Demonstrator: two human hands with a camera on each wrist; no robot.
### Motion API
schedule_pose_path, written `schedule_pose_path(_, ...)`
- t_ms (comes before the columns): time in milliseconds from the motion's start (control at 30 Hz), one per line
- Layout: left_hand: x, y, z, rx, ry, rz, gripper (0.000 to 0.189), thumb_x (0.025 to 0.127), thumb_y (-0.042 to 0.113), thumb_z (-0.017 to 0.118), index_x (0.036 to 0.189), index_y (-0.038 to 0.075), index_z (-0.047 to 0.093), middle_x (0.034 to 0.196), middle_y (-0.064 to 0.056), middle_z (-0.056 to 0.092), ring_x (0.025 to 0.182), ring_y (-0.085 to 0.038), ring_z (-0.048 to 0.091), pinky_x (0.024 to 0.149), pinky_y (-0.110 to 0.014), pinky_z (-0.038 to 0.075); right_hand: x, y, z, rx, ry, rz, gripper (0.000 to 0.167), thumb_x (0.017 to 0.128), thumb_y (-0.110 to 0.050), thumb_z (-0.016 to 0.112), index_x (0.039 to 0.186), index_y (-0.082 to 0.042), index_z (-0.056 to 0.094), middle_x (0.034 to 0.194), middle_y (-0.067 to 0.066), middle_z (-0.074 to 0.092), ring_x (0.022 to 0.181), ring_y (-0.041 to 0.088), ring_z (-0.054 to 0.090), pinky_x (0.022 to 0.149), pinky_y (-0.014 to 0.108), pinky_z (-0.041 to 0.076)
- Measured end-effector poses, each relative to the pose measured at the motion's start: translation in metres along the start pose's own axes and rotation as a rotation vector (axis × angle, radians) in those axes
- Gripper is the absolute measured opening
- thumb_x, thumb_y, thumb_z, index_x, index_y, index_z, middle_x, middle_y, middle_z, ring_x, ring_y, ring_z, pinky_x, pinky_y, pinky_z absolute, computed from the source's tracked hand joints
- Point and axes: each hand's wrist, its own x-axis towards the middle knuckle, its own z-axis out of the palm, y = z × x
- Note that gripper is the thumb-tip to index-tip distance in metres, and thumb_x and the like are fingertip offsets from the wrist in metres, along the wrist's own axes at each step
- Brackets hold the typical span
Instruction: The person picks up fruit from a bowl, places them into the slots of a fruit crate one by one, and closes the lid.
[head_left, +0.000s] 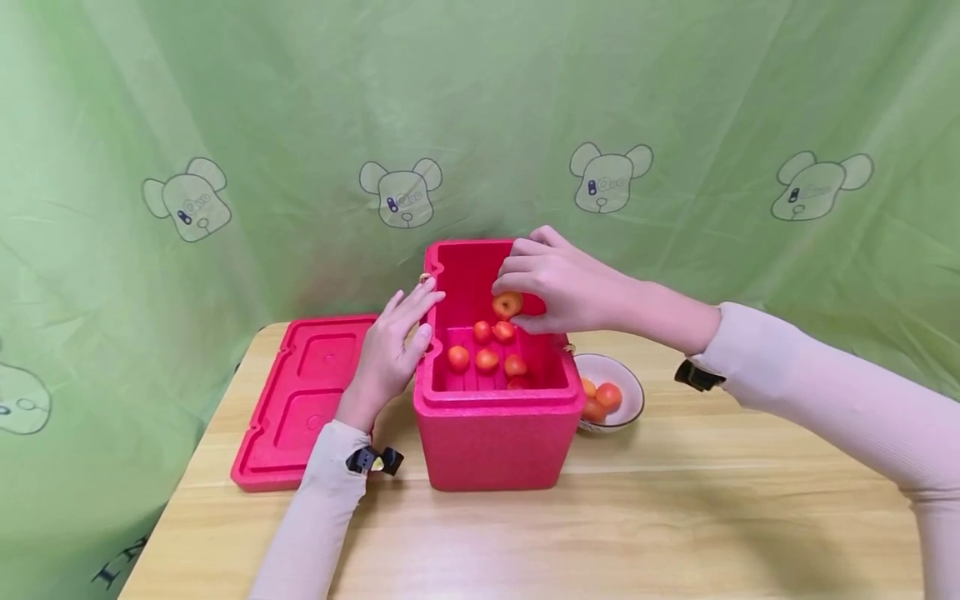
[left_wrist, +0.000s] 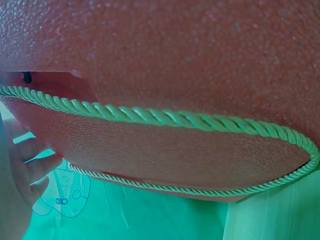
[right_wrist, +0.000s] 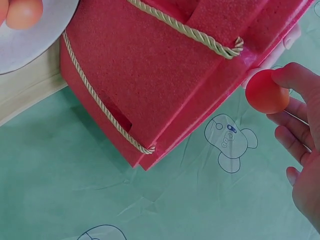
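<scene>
A deep red foam box [head_left: 498, 450] stands with its top uncovered. Several small round orange-red fruits [head_left: 487, 361] lie on its floor. Above them my right hand [head_left: 558, 283] pinches another round orange-red fruit [right_wrist: 267, 92] between thumb and fingers, over the box's right side. The held fruit shows a dark spot at one end in the head view. My left hand [head_left: 393, 346] rests at the box's left rim with its fingers stretched out. Rope handles [left_wrist: 165, 117] hang along the box's sides.
A red foam lid [head_left: 303, 417] lies on the wooden table [head_left: 637, 533], left of the box. To the right, partly behind the box, a white bowl [head_left: 633, 396] holds several orange-red fruits. A green curtain [head_left: 480, 100] with printed bear heads hangs behind.
</scene>
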Motion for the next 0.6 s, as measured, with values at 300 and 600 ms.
schedule_pose_path(300, 0.0013, -0.0005, -0.0018, 0.002, 0.007, 0.01, 0.052, 0.098, 0.029, 0.048, 0.145, 0.01, 0.057, 0.158, -0.009, 0.048, 0.148, -0.023, 0.044, 0.126, -0.049, 0.028, 0.0059, 0.0041, -0.0007, -0.008, -0.012, -0.006, 0.032, 0.075, -0.016, 0.087, 0.104, -0.008, 0.076, 0.096, 0.005, 0.072, 0.093, 0.021, 0.057, 0.088, 0.045, 0.039)
schedule_pose_path(600, -0.0009, -0.0028, -0.0007, -0.009, -0.01, 0.006, 0.052, 0.098, 0.028, 0.048, 0.147, 0.012, 0.056, 0.159, -0.007, 0.047, 0.149, -0.023, 0.043, 0.126, -0.049, 0.027, 0.0105, 0.0062, 0.0043, -0.037, -0.065, -0.029, 0.034, 0.075, -0.018, 0.087, 0.105, -0.008, 0.075, 0.097, 0.006, 0.073, 0.094, 0.022, 0.056, 0.09, 0.047, 0.04)
